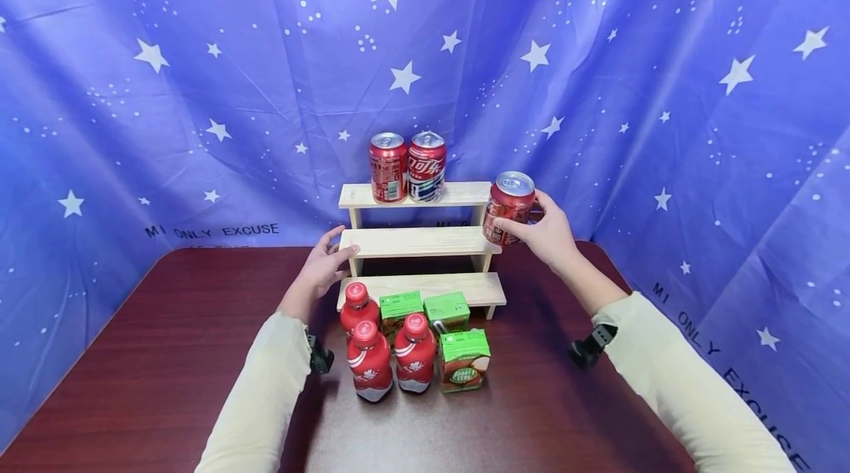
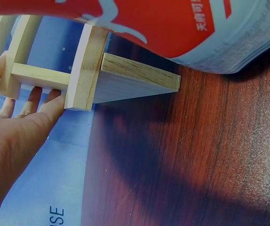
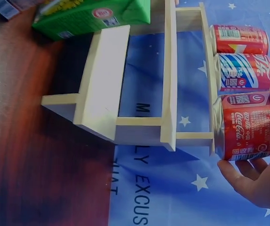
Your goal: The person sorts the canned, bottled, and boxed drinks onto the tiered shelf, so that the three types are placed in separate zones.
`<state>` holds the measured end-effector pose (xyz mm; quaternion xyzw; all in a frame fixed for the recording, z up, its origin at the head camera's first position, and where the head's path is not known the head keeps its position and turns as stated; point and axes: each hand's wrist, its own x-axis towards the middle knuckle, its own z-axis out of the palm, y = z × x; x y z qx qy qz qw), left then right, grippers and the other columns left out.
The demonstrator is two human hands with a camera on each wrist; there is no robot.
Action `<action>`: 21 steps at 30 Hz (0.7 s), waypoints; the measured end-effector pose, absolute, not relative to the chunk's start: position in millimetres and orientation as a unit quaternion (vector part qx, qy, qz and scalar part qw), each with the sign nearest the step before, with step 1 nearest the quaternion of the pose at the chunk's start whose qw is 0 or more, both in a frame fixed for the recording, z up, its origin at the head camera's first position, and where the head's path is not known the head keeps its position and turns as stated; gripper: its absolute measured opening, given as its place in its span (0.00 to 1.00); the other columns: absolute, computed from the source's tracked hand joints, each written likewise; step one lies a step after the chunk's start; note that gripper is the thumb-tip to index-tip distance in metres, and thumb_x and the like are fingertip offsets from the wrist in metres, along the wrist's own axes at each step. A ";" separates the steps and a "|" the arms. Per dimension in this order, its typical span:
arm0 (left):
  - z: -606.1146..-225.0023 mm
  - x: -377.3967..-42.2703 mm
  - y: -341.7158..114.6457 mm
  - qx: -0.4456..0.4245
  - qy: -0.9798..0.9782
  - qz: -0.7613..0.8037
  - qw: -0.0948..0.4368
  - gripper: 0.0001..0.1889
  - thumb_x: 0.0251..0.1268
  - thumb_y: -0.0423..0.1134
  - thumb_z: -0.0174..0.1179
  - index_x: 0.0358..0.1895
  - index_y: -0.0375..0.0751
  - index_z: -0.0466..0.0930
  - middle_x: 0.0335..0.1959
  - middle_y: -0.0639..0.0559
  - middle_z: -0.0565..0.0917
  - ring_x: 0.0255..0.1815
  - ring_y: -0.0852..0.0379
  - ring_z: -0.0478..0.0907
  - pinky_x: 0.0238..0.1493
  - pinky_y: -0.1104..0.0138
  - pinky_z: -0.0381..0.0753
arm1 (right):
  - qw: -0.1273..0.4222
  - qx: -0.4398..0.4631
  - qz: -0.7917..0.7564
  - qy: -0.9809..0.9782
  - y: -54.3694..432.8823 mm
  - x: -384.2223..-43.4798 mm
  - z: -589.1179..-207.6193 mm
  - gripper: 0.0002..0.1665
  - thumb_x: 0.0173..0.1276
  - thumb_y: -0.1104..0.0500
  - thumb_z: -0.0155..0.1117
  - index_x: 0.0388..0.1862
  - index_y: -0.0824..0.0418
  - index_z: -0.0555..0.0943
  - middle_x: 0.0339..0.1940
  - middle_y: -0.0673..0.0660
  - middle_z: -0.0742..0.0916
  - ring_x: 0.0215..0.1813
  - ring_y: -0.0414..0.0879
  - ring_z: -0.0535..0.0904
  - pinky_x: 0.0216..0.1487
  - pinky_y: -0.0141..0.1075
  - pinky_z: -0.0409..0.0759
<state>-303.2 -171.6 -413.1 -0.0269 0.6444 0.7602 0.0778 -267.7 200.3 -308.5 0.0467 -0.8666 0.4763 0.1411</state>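
A red Coca-Cola can (image 1: 510,211) is in my right hand (image 1: 547,231), thumb on its front and fingers around its far side. It overlaps the right end of the top tier of a wooden three-tier shelf (image 1: 418,240); in the right wrist view its base is right at that tier's edge. Two more cola cans (image 1: 388,170) (image 1: 427,169) stand upright side by side on the top tier. My left hand (image 1: 323,264) holds the shelf's left end, thumb on the middle tier and fingers (image 2: 55,101) along the side.
Three red bottles (image 1: 370,362) stand on the dark wooden table (image 1: 199,355) before the shelf's left part. Beside them are three green juice cartons (image 1: 464,361). A blue starry cloth (image 1: 265,89) hangs close behind and around the table.
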 end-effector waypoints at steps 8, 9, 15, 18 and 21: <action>-415.0 -305.3 -172.8 -0.024 0.648 0.758 0.077 0.39 0.66 0.32 0.53 0.75 0.49 0.41 0.72 0.36 0.54 0.65 0.40 0.61 0.66 0.41 0.61 | 0.145 0.033 0.473 -0.868 194.6 -284.1 -303.4 0.50 0.50 0.43 0.74 0.68 0.59 0.64 0.58 0.62 0.77 0.56 0.56 0.74 0.56 0.50 0.75; -415.1 -305.2 -172.9 -0.024 0.648 0.757 0.076 0.39 0.66 0.32 0.53 0.75 0.49 0.41 0.72 0.36 0.54 0.66 0.41 0.61 0.66 0.41 0.61 | 0.146 0.029 0.475 -0.867 194.4 -286.1 -302.9 0.50 0.50 0.44 0.74 0.68 0.59 0.64 0.58 0.62 0.77 0.56 0.56 0.73 0.57 0.50 0.74; -415.2 -306.1 -171.5 -0.024 0.648 0.758 0.076 0.39 0.66 0.32 0.53 0.75 0.49 0.41 0.72 0.36 0.54 0.66 0.41 0.60 0.65 0.41 0.61 | 0.149 0.015 0.486 -0.861 193.9 -296.2 -298.0 0.51 0.49 0.46 0.75 0.69 0.60 0.62 0.59 0.63 0.77 0.58 0.55 0.72 0.61 0.49 0.72; -415.1 -305.9 -171.8 -0.026 0.643 0.762 0.075 0.39 0.66 0.31 0.53 0.75 0.50 0.42 0.72 0.36 0.54 0.67 0.40 0.59 0.66 0.41 0.60 | 0.148 0.014 0.484 -0.862 192.3 -299.7 -295.3 0.52 0.50 0.46 0.74 0.70 0.60 0.61 0.60 0.63 0.76 0.61 0.55 0.71 0.63 0.50 0.71; -414.9 -305.3 -171.8 -0.027 0.639 0.765 0.075 0.38 0.66 0.31 0.53 0.74 0.50 0.42 0.72 0.36 0.53 0.67 0.39 0.58 0.66 0.40 0.59 | 0.150 0.014 0.487 -0.861 189.1 -302.9 -293.1 0.52 0.50 0.47 0.74 0.70 0.61 0.61 0.61 0.63 0.75 0.63 0.55 0.70 0.64 0.50 0.70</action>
